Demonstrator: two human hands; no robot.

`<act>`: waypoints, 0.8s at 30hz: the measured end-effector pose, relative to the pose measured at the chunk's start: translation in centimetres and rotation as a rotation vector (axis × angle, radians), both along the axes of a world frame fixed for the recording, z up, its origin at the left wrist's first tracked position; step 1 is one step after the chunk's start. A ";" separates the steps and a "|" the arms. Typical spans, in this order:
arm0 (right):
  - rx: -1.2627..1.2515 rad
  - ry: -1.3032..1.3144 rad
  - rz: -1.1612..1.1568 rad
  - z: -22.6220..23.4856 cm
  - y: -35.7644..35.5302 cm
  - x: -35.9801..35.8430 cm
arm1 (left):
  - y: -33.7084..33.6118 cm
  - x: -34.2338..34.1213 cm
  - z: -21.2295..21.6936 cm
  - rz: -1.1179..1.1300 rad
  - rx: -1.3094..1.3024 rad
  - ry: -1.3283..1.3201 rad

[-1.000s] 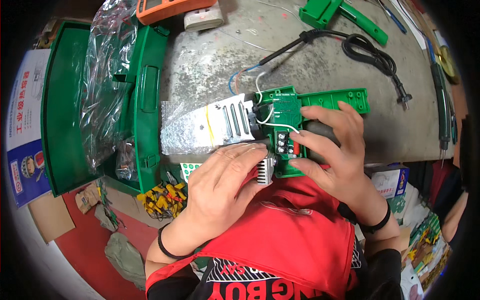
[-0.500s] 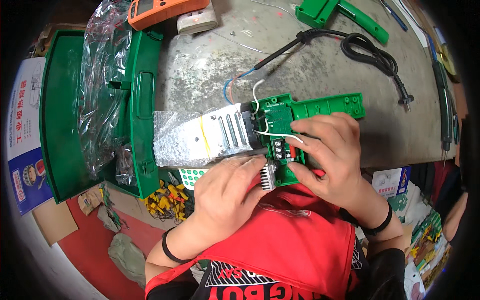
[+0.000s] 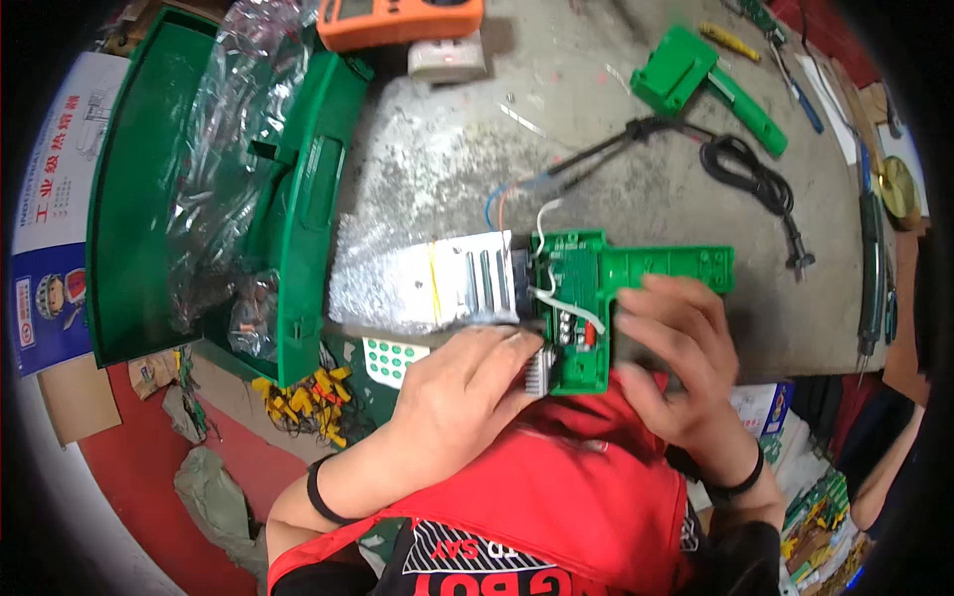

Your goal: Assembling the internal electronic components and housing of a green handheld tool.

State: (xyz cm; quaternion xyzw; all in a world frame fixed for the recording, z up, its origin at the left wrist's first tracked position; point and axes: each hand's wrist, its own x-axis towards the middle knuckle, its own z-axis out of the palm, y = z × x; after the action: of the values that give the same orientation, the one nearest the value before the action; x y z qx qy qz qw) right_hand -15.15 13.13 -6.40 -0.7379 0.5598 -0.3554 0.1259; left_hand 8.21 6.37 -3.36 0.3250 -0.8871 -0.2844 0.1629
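Note:
A green tool housing half (image 3: 666,266) lies at the bench's near edge with a circuit board (image 3: 574,268) in its wide end. White wires and a small red part show on the board. From the housing's left side sticks a silver metal body (image 3: 477,273), partly in bubble wrap with a yellow band round it. My left hand (image 3: 467,382) is closed on a finned silver heat sink (image 3: 539,373) at the housing's lower left corner. Just right of the board, my right hand (image 3: 686,358) has its fingers apart, with nothing in them.
An open green metal case (image 3: 318,204) holding plastic wrap stands left. Behind are an orange multimeter (image 3: 402,25) and a white socket block (image 3: 446,60). Another green housing half (image 3: 686,74), a black plug cord (image 3: 735,164) and a soldering iron (image 3: 872,258) lie right. Another person's arm (image 3: 887,477) shows far right.
My right hand has drawn back to the right from the board and its fingers have spread. My left hand stays at the heat sink. The whole view has shifted slightly.

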 end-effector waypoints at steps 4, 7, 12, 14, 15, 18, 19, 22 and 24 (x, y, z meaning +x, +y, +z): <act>-0.116 0.184 -0.398 2.4 1.7 -7.2 | -1.8 0.7 2.4 0.006 0.179 0.113; -0.052 0.218 -0.882 3.3 4.9 -20.7 | -7.8 -0.3 3.8 0.131 -0.097 0.095; 0.248 0.546 -1.010 -1.7 9.6 -32.9 | -16.4 -6.6 -1.1 0.338 -0.254 -0.031; 0.330 0.412 -1.047 -0.9 8.7 -32.4 | -17.4 -7.6 -2.1 0.353 -0.283 -0.095; 0.348 0.475 -1.021 -0.6 8.3 -32.3 | -17.6 -8.1 -2.6 0.355 -0.302 -0.173; 0.447 0.549 -1.069 -1.0 7.9 -33.0 | -18.8 -7.8 -4.8 0.334 -0.261 -0.174; 0.510 0.435 -1.033 0.8 6.7 -30.9 | -18.7 -7.6 -4.6 0.333 -0.229 -0.175; 0.450 0.302 -0.936 0.9 6.7 -32.2 | -17.8 -8.2 -3.9 0.354 -0.360 -0.302; 0.365 -0.142 -0.895 2.1 7.4 -32.4 | -16.9 -7.9 -2.1 0.318 -0.330 -0.213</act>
State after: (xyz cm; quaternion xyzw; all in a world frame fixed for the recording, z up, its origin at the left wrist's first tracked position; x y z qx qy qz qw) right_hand -47.52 20.57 -4.29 -0.3648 0.8651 -0.3203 0.1261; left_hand 0.28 -10.53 -5.43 0.4576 -0.8714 -0.0709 0.1621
